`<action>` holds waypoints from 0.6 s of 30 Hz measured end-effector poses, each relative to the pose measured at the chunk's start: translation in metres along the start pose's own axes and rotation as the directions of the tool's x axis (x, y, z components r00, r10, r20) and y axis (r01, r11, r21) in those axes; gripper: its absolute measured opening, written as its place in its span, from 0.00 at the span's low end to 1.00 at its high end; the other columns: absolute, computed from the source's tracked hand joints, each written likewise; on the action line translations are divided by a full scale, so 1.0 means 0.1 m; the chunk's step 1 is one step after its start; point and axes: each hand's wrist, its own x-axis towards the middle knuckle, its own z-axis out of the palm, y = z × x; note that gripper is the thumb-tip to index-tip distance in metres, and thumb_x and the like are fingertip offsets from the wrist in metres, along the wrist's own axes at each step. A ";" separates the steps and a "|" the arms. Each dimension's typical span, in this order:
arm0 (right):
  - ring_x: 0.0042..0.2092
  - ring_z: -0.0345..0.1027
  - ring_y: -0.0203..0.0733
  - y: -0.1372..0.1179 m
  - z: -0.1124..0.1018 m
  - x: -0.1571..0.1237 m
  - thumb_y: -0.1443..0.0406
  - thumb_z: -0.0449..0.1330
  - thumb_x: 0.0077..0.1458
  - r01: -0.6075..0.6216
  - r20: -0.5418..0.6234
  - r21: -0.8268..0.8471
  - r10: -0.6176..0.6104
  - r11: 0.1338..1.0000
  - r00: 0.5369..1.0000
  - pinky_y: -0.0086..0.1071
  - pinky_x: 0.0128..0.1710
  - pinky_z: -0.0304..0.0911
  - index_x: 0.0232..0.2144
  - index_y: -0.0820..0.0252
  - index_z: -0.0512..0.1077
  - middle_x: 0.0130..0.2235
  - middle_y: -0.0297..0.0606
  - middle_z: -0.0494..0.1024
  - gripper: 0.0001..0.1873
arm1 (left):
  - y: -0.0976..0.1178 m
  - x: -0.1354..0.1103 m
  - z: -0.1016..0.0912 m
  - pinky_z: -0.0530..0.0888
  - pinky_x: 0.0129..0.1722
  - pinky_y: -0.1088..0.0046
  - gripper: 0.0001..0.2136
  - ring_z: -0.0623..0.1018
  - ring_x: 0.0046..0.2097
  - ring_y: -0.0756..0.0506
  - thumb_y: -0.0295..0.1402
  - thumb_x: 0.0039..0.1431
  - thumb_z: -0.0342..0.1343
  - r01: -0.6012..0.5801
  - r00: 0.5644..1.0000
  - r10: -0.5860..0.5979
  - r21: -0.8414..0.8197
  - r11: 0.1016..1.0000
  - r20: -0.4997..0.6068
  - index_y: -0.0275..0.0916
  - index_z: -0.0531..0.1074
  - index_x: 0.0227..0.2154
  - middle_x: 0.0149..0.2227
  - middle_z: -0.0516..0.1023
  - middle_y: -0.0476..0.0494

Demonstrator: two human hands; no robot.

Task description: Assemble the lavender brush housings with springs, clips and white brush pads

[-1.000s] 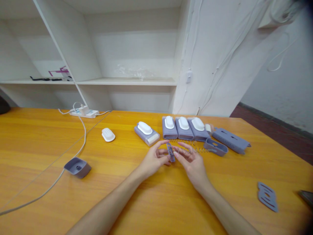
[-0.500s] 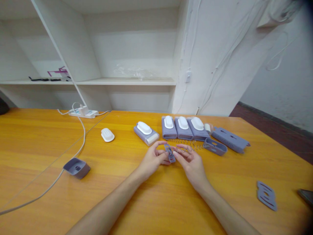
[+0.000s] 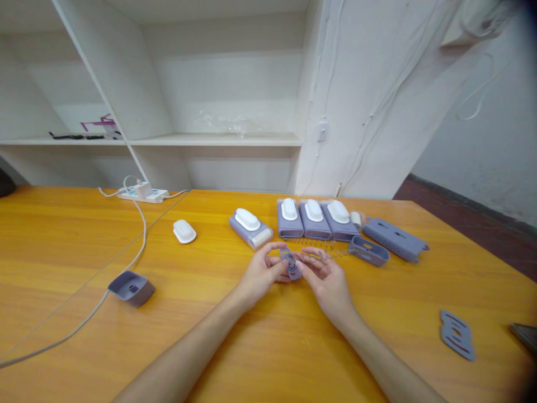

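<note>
Between my hands is a small grey-purple plastic plate (image 3: 290,263) with slots, tilted above the table. My left hand (image 3: 262,274) is closed on its left side, thumb on the face and fingers behind. My right hand (image 3: 329,280) pinches at the plate's right side, its thumb on the coil spring (image 3: 312,258) where the spring meets the plate. The spring stretches rightward from there, past my right fingers, toward an open oval grey-purple housing (image 3: 369,252). Another coil spring (image 3: 308,243) lies just behind my hands. My fingers partly hide the plate.
Behind stand several grey-purple cases with white oval tops (image 3: 289,210); one such case (image 3: 250,228) lies nearer. A long grey-purple shell (image 3: 394,238) and a slotted plate (image 3: 457,334) are to the right. Leftward are a white oval piece (image 3: 184,231), a cup-shaped part (image 3: 131,287), a cable and a power strip (image 3: 145,193).
The small plate has turned slightly in my fingers, showing more of its face, and its upper end has shifted a little left. Both hands stay nearly in place.
</note>
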 end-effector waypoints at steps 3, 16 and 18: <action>0.46 0.71 0.47 0.00 0.00 0.00 0.62 0.63 0.48 0.004 0.002 0.006 -0.004 1.000 1.000 0.43 0.49 0.64 0.39 0.57 0.64 0.41 0.43 0.77 0.16 | 0.01 -0.01 0.00 0.74 0.37 0.66 0.28 0.79 0.35 0.43 0.39 0.46 0.63 0.001 1.000 -0.001 -0.003 1.000 0.018 0.35 0.58 0.48 0.35 0.78 0.37; 0.45 0.71 0.45 0.02 -0.01 0.00 0.63 0.62 0.49 0.013 0.021 -0.016 -0.013 1.000 1.000 0.40 0.48 0.64 0.39 0.57 0.64 0.41 0.42 0.77 0.15 | 0.02 0.00 0.01 0.74 0.35 0.67 0.28 0.79 0.33 0.44 0.38 0.46 0.63 0.014 1.000 -0.014 -0.004 1.000 -0.002 0.34 0.58 0.47 0.36 0.78 0.36; 0.45 0.71 0.45 0.03 -0.01 0.00 0.63 0.62 0.49 0.026 0.024 -0.037 -0.025 0.999 0.999 0.41 0.48 0.64 0.39 0.57 0.64 0.41 0.42 0.76 0.15 | 0.02 0.00 0.02 0.74 0.35 0.67 0.28 0.79 0.33 0.44 0.38 0.46 0.63 0.014 1.000 -0.014 -0.014 1.000 -0.003 0.34 0.59 0.47 0.36 0.78 0.36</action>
